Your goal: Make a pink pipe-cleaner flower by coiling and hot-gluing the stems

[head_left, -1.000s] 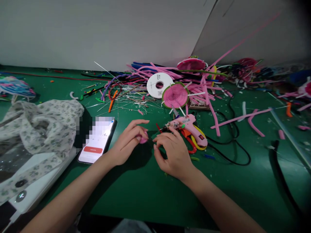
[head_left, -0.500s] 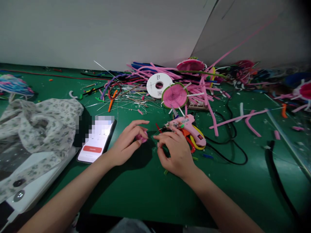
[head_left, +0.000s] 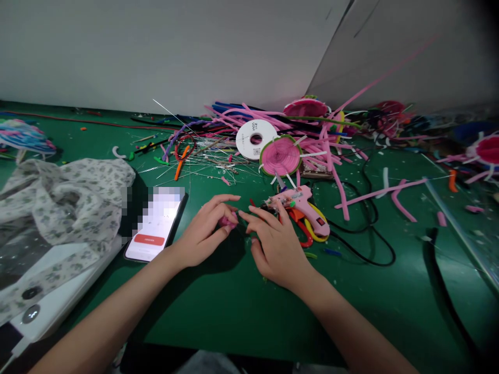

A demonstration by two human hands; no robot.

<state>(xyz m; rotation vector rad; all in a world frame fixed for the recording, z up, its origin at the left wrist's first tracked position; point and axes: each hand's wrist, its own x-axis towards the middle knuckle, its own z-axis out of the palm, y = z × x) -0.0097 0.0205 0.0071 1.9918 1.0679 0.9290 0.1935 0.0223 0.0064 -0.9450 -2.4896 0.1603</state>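
Observation:
Between the thumb and fingers of my left hand [head_left: 206, 228] is a small pink coil [head_left: 229, 221], which looks like a rolled pipe cleaner; part of it is hidden by the fingers. My right hand [head_left: 278, 244] is just to the right, fingers apart and holding nothing, its fingertips close to the coil. Behind the right hand lies a pink glue gun [head_left: 307, 208], next to scissors with red and orange handles [head_left: 304, 228]. Farther back, a pink spiral disc with a green rim [head_left: 279, 156] leans against a white spool [head_left: 253, 139].
A phone [head_left: 156, 223] lies left of my left hand, beside a patterned cloth [head_left: 86, 197]. Pink pipe cleaners [head_left: 331, 150] and thin wires [head_left: 210, 150] are heaped at the back. A black cable [head_left: 374, 244] loops on the right of the green table [head_left: 218, 311].
My right hand has shifted slightly left toward the pink coil, and its fingers have straightened. The left hand still grips the coil in nearly the same place.

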